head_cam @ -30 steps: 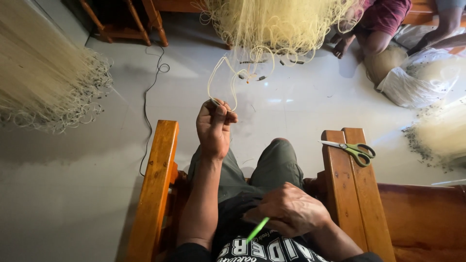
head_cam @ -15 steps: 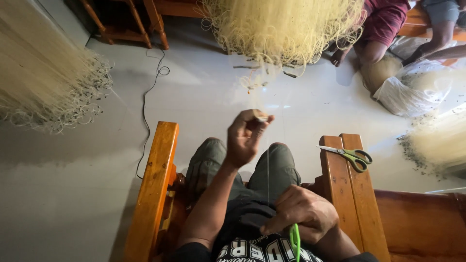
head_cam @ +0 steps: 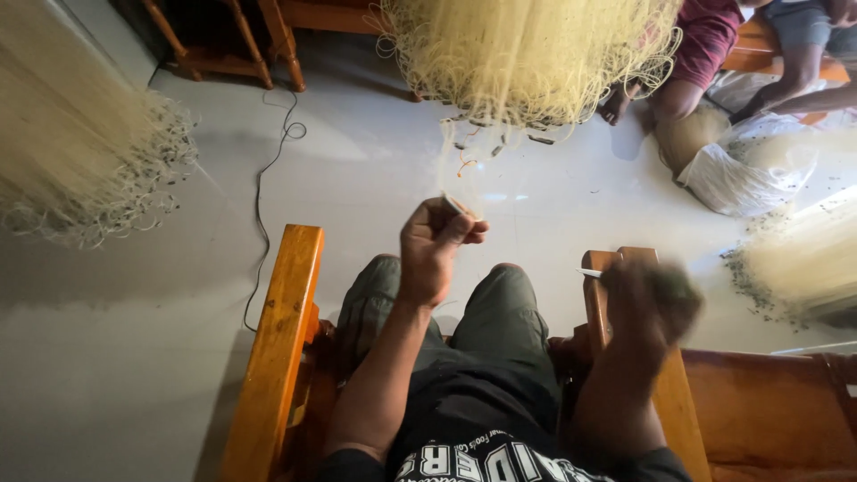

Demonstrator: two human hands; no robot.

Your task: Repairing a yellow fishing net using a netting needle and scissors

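I sit in a wooden chair with both knees in front of me. My left hand [head_cam: 437, 245] is raised over my knees and pinches thin pale net strands [head_cam: 460, 161]. These strands hang down from a big yellowish net bundle [head_cam: 536, 54] at the top. My right hand [head_cam: 652, 303] is blurred with motion over the right armrest [head_cam: 665, 402]. A small pale tip [head_cam: 589, 272] sticks out at its left side. Whether that hand grips anything I cannot tell.
The chair's left armrest [head_cam: 277, 339] runs beside my left leg. Another net bundle [head_cam: 71, 152] hangs at the left and a third [head_cam: 803, 259] lies at the right. A thin cable [head_cam: 263, 205] trails over the grey floor. Another person [head_cam: 705, 45] sits by a white sack [head_cam: 750, 170].
My right hand left my lap and swung out over the right armrest, covering the spot where the scissors lay. My left hand moved right and pulled the strands closer.
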